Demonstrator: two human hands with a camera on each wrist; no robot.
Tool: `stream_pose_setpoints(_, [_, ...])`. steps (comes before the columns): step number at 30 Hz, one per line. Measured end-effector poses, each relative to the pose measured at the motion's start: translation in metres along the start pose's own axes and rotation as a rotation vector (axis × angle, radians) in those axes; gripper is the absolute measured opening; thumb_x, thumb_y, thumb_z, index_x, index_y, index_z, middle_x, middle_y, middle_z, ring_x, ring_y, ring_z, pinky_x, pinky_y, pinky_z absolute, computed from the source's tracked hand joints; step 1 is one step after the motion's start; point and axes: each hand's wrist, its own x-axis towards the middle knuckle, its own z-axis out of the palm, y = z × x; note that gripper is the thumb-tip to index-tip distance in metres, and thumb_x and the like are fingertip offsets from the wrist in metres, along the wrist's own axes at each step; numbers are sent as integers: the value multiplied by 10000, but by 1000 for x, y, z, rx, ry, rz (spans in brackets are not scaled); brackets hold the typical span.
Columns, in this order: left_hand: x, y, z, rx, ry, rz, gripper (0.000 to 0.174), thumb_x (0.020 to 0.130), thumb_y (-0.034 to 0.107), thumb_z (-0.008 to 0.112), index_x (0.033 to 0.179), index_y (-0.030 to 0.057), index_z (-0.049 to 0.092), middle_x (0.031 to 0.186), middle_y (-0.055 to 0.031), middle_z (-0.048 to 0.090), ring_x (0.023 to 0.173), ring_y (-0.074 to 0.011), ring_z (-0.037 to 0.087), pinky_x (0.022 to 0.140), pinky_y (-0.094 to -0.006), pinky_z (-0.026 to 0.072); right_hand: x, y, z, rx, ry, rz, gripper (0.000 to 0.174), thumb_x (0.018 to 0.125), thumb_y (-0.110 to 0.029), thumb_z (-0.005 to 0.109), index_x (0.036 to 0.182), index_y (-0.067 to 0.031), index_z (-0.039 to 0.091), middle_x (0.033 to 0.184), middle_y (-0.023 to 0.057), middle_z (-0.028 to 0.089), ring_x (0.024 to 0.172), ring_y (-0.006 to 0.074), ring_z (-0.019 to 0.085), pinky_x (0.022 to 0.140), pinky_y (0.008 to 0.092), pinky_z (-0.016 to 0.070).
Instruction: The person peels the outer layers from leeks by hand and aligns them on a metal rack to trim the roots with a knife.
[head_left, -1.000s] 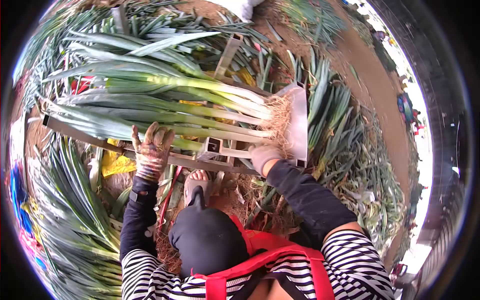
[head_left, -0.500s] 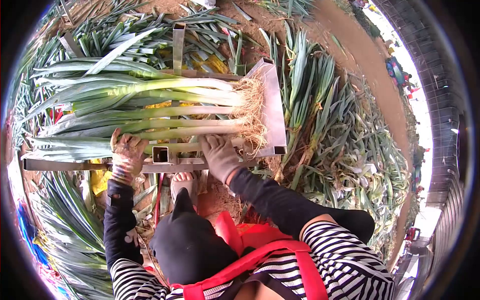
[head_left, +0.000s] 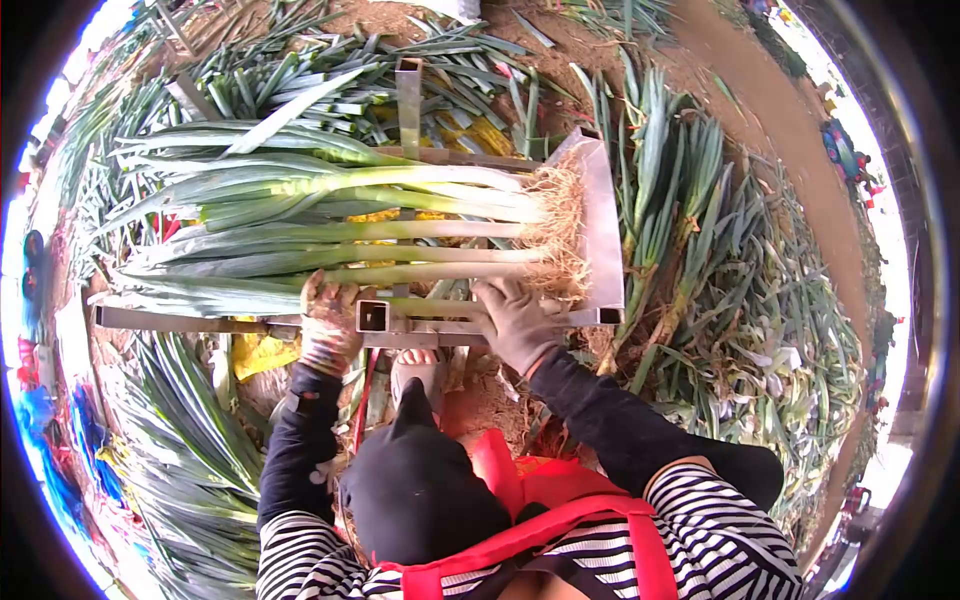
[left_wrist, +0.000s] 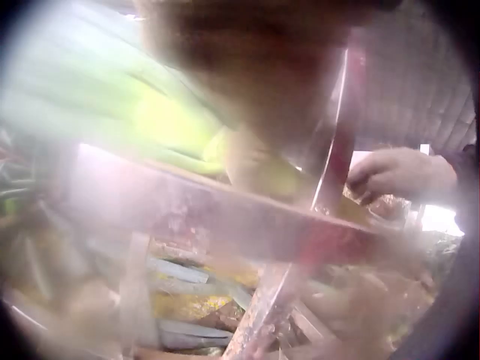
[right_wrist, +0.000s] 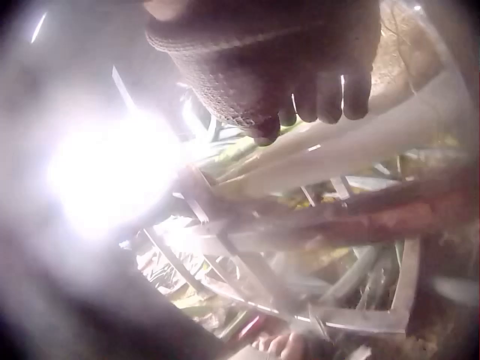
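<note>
Several leeks lie side by side on a metal rack, green leaves to the left. Their roots bunch against the end plate at right. My gloved left hand rests at the near edge of the leaves, left of a square metal post. Between that post and the end plate, my gloved right hand lies over the nearest stalk, just short of the roots. Its fingers hang loosely over a pale stalk in the right wrist view. Blur hides most of the left hand's fingers in its wrist view.
A second post rises at the rack's far side. Loose leeks lie at the near left, others right of the rack. Cut leaves and yellow material litter the ground. A foot stands below the rack.
The right hand has shifted left along the nearest stalk, away from the roots. The left hand stays by the leaves, now closer to the near post. The head view has swung about.
</note>
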Motion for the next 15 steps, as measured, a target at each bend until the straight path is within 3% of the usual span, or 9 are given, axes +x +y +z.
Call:
stream_pose_setpoints(3, [-14, 5, 21, 34, 94, -85, 280, 787, 220, 576, 1052, 224, 666, 992, 17, 620, 993, -203, 556, 1032, -463, 349, 32, -5, 6, -71, 97, -162, 349, 750, -172, 667, 1093, -138, 614, 1048, 51, 556, 942, 265, 577, 806, 413, 473])
stream_pose_setpoints(7, [-4, 17, -6, 49, 97, -61, 328, 716, 221, 589, 1038, 189, 640, 961, 16, 578, 981, -192, 546, 1025, -459, 357, 67, -10, 33, -268, -14, -224, 240, 798, -169, 604, 1038, -159, 594, 992, 43, 547, 910, 246, 578, 755, 397, 494])
stream_pose_setpoints(8, [-4, 20, -4, 8, 117, -75, 330, 712, 221, 587, 1037, 183, 638, 966, 17, 575, 982, -192, 543, 1024, -458, 359, 75, -14, 37, -260, -13, -247, 240, 798, -169, 604, 1038, -159, 594, 992, 43, 547, 910, 246, 578, 755, 397, 494])
stream_pose_setpoints(10, [-8, 21, -5, -51, 129, -115, 340, 714, 221, 576, 1043, 162, 633, 989, 12, 563, 984, -196, 535, 1017, -453, 366, 92, -25, 45, -451, -210, -153, 294, 739, -234, 687, 1020, -194, 610, 955, 39, 511, 956, 242, 547, 800, 386, 474])
stream_pose_setpoints(15, [-10, 30, -11, -7, 146, -180, 371, 708, 228, 579, 1066, 143, 627, 1008, -13, 554, 998, -214, 525, 1010, -453, 368, 100, -12, 28, -260, -127, -135, 371, 731, -344, 732, 1041, -201, 589, 967, 37, 497, 945, 229, 540, 788, 370, 490])
